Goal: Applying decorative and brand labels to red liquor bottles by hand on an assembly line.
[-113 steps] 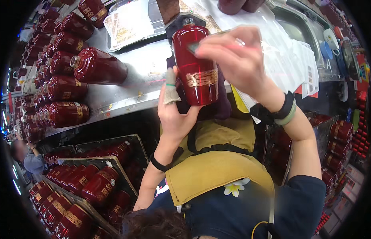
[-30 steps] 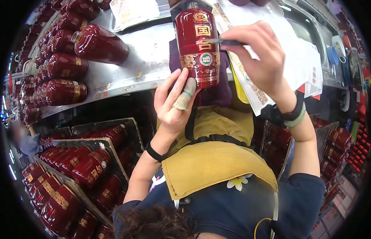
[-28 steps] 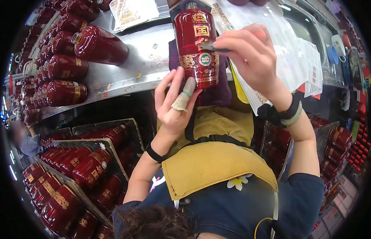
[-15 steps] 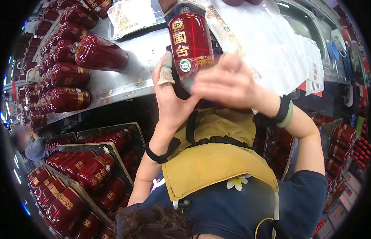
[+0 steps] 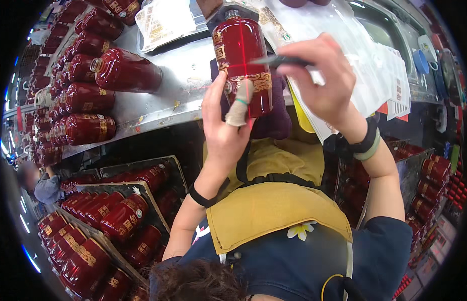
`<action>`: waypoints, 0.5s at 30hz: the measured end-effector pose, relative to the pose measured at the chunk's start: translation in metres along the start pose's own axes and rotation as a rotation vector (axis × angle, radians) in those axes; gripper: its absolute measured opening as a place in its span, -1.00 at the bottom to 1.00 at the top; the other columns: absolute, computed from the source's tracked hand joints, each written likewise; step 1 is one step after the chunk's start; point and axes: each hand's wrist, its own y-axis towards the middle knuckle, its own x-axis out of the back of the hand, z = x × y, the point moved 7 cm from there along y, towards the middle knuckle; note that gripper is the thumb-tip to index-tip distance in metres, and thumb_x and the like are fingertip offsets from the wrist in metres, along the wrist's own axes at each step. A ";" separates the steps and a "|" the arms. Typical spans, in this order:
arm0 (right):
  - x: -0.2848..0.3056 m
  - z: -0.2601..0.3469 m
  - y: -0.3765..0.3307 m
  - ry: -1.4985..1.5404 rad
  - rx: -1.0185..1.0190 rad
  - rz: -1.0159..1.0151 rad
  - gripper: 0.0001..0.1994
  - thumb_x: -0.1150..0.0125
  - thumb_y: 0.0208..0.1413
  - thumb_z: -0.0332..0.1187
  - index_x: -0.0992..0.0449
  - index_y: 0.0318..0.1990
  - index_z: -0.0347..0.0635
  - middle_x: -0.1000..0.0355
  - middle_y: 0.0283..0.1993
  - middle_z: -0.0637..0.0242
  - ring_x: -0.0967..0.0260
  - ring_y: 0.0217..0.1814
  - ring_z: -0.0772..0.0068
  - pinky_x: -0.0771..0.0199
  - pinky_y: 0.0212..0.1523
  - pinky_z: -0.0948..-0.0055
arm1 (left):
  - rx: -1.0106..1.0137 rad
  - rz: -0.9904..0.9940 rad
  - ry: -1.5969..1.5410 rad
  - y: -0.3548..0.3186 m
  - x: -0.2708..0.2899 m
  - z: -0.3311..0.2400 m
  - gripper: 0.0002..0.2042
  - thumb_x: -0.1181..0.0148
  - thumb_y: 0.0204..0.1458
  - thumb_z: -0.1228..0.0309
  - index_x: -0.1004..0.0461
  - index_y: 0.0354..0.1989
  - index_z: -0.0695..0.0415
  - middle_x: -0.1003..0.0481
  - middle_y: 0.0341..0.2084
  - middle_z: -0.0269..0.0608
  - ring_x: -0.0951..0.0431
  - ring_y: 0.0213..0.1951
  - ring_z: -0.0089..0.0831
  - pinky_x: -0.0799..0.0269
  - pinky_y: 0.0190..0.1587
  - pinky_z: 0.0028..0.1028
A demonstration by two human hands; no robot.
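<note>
A glossy dark red glass bottle (image 5: 237, 47) with gold decoration lies on the bench in front of me, its clear neck pointing away. A red cross of light falls on it. My left hand (image 5: 227, 120) grips the bottle's lower left side; pale cloth covers with green bands sit on its fingers. Over the bottle's right side, my right hand (image 5: 326, 75) is closed round a slim dark pointed tool (image 5: 286, 60). The tool's tip is blurred and close to the glass; whether it touches, I cannot tell. Purple cloth (image 5: 278, 113) shows under the bottle.
Another red bottle (image 5: 128, 70) lies at left, near stacked rows of bottles (image 5: 88, 95). A tray (image 5: 186, 37) holds printed sheets. White label sheets (image 5: 344, 60) cover the bench's right. Crates of bottles (image 5: 125, 215) stand below; a person (image 5: 47, 185) is at far left.
The bottle has turned to the left, taking its gold characters toward its left edge. My left hand has moved onto it. My right hand has lifted rightward, and the dark tool now shows in it.
</note>
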 end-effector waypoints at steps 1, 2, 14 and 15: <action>0.007 -0.003 0.005 -0.005 -0.035 -0.067 -0.77 -0.50 -0.04 -0.45 -0.66 -0.19 -0.15 -0.62 -0.27 0.38 -0.47 -0.35 0.32 -0.44 -0.24 0.38 | -0.033 -0.018 0.071 0.003 -0.001 -0.008 -0.36 -0.50 -0.20 0.58 -0.59 0.19 -0.04 -0.31 0.31 0.10 -0.42 0.23 0.10 -0.37 0.26 -0.09; 0.014 -0.005 0.009 -0.010 -0.071 -0.135 -0.76 -0.52 -0.06 -0.49 -0.66 -0.19 -0.18 -0.62 -0.28 0.37 -0.46 -0.36 0.30 -0.44 -0.24 0.38 | -0.066 -0.035 0.140 0.004 -0.003 -0.016 -0.40 -0.48 -0.18 0.57 -0.63 0.15 -0.10 -0.31 0.31 0.09 -0.42 0.21 0.10 -0.37 0.24 -0.08; -0.027 0.058 -0.028 0.149 0.342 0.313 -0.75 -0.47 -0.05 -0.35 -0.69 -0.16 -0.08 -0.59 -0.25 0.48 -0.33 -0.39 0.52 -0.42 -0.31 0.44 | 0.189 -0.043 -0.305 -0.004 -0.003 0.023 -0.29 -0.43 -0.14 0.63 -0.37 0.30 0.38 -0.40 0.28 0.21 -0.43 0.31 0.03 -0.41 0.28 -0.19; -0.021 0.043 -0.014 0.103 0.211 0.225 -0.78 -0.43 -0.01 -0.37 -0.66 -0.16 -0.09 -0.59 -0.24 0.46 -0.40 -0.35 0.46 -0.45 -0.28 0.43 | 0.161 -0.045 -0.267 -0.005 -0.005 0.019 -0.27 -0.44 -0.16 0.64 -0.36 0.31 0.38 -0.35 0.31 0.22 -0.42 0.30 0.06 -0.39 0.29 -0.18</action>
